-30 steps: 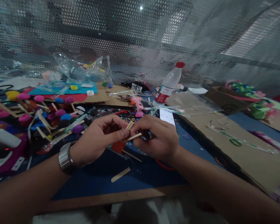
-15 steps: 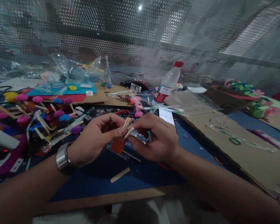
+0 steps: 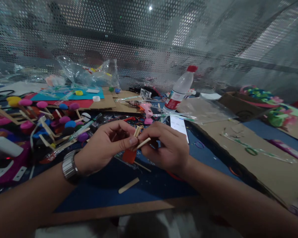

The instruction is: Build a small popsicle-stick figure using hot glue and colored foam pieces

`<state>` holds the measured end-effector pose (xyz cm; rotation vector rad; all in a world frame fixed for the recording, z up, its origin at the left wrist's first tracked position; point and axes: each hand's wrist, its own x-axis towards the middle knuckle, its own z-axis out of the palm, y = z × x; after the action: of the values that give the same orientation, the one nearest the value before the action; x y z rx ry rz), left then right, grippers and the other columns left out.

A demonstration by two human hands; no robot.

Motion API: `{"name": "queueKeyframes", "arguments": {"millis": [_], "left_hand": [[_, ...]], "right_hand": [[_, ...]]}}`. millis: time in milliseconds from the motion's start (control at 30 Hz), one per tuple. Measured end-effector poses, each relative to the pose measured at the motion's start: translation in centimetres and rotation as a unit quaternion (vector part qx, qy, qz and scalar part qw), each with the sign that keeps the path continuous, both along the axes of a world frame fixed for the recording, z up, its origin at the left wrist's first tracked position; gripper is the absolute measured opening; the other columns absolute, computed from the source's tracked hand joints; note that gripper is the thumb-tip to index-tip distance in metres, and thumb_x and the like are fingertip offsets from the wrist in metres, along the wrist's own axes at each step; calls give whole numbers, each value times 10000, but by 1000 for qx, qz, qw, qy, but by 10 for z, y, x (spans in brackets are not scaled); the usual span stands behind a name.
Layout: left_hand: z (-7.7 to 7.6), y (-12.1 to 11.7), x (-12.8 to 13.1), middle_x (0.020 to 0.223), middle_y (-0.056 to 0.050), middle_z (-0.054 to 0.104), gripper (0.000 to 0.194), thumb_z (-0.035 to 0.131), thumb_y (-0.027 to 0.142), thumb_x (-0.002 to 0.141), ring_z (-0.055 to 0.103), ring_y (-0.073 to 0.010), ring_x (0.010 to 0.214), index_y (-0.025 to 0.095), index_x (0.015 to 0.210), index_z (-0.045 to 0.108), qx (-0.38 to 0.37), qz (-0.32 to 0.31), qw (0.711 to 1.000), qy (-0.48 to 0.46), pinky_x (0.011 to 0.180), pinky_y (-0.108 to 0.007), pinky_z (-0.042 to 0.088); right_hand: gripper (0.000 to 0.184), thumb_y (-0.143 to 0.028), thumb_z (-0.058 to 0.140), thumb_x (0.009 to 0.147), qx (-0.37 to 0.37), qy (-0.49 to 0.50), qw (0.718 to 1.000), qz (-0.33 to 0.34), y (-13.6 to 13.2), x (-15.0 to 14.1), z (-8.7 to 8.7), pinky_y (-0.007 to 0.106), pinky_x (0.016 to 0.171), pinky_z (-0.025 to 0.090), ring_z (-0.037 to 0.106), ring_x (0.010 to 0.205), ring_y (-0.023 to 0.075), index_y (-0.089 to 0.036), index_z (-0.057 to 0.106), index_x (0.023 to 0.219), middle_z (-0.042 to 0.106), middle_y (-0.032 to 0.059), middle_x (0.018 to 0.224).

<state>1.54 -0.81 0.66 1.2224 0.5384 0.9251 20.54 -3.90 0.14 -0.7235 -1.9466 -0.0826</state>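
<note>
Between thumb and fingers, my left hand [image 3: 105, 147] pinches a small assembly of wooden craft sticks [image 3: 137, 131] with a flat orange piece [image 3: 129, 156] below them. One short stick [image 3: 144, 143] juts out to the right across the assembly. My right hand [image 3: 166, 145] is closed against the same sticks, its index finger and thumb around them; its other fingers are curled and partly hidden. Beneath the hands, a thin stick [image 3: 142, 166] lies on the blue tabletop [image 3: 99, 195]. Nearer me rests a flat craft stick [image 3: 128, 185].
Left are colourful pieces on wooden sticks [image 3: 64, 120] and a purple-and-white device [image 3: 7, 162]. Behind the hands lie a pink glue gun [image 3: 147, 112], a red-capped bottle [image 3: 177, 89] and a lit phone [image 3: 179, 125]. Cardboard [image 3: 268, 172] and a box [image 3: 240, 105] occupy the right.
The short stick has swung so that more of it points right, and the orange piece has shifted slightly right. Both hands stay closed around the sticks.
</note>
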Motion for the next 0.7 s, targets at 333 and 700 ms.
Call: {"name": "queueKeyframes", "arguments": {"millis": [333, 700], "left_hand": [[7, 1, -1, 759, 18, 693, 222, 913, 244, 709, 628, -89, 688, 160, 776, 719, -11, 20, 999, -31, 663, -181, 527], [4, 0, 0, 782, 13, 706, 207, 896, 214, 733, 641, -91, 712, 154, 798, 709, -17, -11, 999, -32, 683, -184, 527]], "right_hand": [[137, -91, 584, 852, -15, -40, 997, 68, 4, -5, -9, 210, 536, 480, 620, 630, 110, -226, 569, 878, 695, -1, 770], [198, -89, 669, 851, -5, 38, 999, -21, 0, 0, -2, 234, 529, 484, 588, 572, 111, -220, 662, 1000, 677, -10, 758]]}}
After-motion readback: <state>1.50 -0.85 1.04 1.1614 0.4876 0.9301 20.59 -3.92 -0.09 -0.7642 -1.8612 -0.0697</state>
